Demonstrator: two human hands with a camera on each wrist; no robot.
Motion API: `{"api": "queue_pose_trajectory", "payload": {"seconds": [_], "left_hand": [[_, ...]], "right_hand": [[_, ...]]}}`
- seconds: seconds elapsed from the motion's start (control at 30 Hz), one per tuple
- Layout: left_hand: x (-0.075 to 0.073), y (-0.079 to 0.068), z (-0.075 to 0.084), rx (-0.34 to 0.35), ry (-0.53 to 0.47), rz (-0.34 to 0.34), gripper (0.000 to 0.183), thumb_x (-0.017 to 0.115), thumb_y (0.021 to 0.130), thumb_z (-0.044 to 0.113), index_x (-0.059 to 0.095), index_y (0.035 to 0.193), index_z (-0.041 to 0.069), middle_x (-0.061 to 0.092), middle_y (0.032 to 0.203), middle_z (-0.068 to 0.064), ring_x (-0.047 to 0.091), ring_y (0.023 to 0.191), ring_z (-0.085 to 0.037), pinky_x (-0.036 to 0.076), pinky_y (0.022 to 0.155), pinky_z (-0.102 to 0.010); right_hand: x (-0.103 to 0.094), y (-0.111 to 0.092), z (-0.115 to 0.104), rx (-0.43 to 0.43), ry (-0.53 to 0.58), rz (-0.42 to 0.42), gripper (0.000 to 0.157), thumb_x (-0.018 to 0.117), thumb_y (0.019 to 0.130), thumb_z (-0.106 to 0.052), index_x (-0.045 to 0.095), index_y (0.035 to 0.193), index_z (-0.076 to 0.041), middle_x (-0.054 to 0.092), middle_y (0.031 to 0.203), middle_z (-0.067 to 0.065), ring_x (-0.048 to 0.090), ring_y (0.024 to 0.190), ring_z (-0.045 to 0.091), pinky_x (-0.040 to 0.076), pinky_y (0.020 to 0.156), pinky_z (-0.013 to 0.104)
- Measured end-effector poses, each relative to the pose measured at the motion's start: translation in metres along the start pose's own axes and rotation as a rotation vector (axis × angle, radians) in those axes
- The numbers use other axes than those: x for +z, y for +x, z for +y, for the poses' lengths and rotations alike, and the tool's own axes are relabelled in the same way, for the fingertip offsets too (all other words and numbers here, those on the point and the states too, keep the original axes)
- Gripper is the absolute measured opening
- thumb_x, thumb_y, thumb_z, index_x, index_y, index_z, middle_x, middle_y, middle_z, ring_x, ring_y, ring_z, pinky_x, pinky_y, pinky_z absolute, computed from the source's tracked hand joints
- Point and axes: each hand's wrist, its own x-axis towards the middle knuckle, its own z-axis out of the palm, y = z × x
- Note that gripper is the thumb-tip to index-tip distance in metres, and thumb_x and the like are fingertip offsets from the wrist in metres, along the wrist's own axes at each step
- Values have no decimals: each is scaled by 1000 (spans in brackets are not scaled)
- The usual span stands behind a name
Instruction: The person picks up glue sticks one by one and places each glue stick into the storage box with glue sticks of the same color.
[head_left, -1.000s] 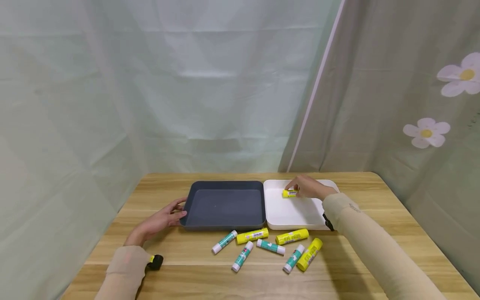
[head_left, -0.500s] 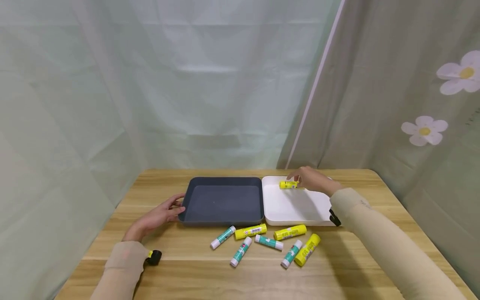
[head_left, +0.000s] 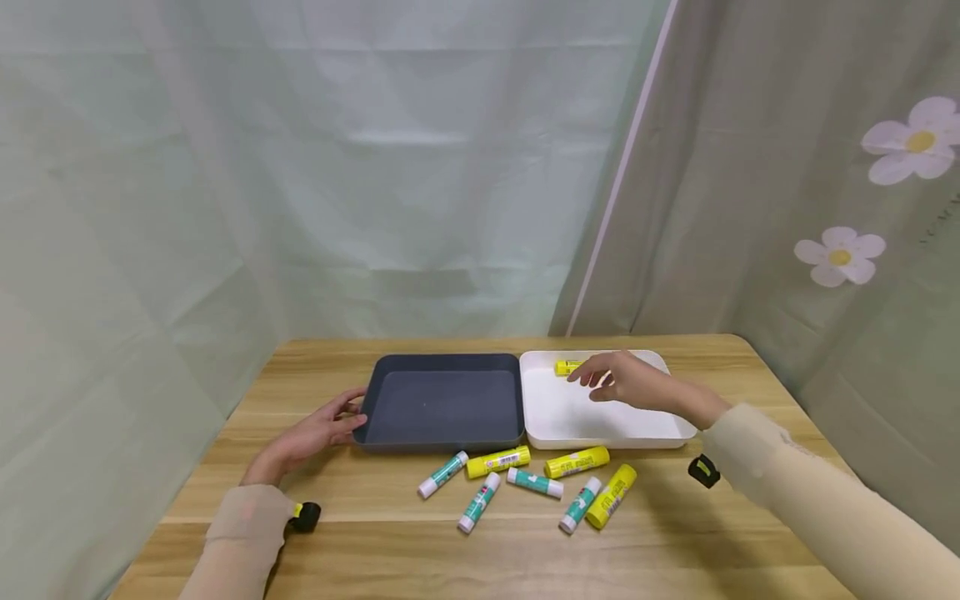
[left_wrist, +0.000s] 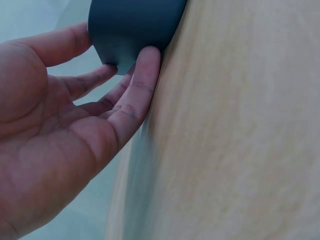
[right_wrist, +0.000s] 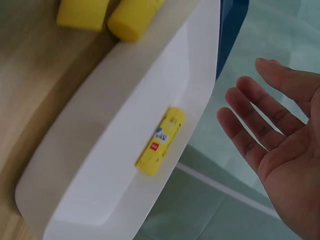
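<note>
My right hand (head_left: 637,385) hovers over the white tray (head_left: 592,421), fingers loosely spread and holding nothing. Below it a yellow glue stick (right_wrist: 161,141) lies inside that tray, along the far wall; in the head view the hand partly covers it. At the left, my left hand (head_left: 318,433) rests its fingertips against the end wall of the dark grey tray (head_left: 446,408). The left wrist view shows those fingers (left_wrist: 147,65) fairly straight on the tray's outer side, right by the tabletop.
In front of the two trays, which stand side by side, several glue sticks lie scattered on the wooden table (head_left: 390,550). Some are yellow, such as the yellow glue stick (head_left: 611,497); thinner ones are green and white, such as the green glue stick (head_left: 478,502). Curtains hang behind.
My right hand has let go of the yellow glue stick, leaving it at the white tray's far side, and has drawn back and to the right. The left hand stays at the dark tray.
</note>
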Motion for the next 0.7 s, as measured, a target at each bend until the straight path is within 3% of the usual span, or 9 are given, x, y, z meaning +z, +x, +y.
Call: {"api": "queue_pose_trajectory", "payload": {"seconds": [0.27,0.5,0.7], "left_hand": [[0,-1,-3,-5,-1,-3,72,53,111,26,12,167,6,23,156,-32,43,139,-47,45,111,-55],[0,-1,-3,4,-12,-1,71,52,112,25,12,166,5,22,157,-32,43,139,-48,45,111,-55],[0,-1,-4,7,-7,-7,72,54,111,26,13,166,5,23,156,-32,44,138,-47,46,110,-54]], "right_hand": [[22,-16,-17,-72,-2,-61,31,76,94,-2,75,123,-14,73,110,-2,68,103,28,58,81,32],[31,-25,-29,-122,1,-102,28,74,95,-2,75,123,-10,72,110,5,66,102,24,59,86,36],[38,-34,-34,-120,15,-134,28,76,94,-5,75,122,-9,72,110,3,64,101,15,58,89,39]]}}
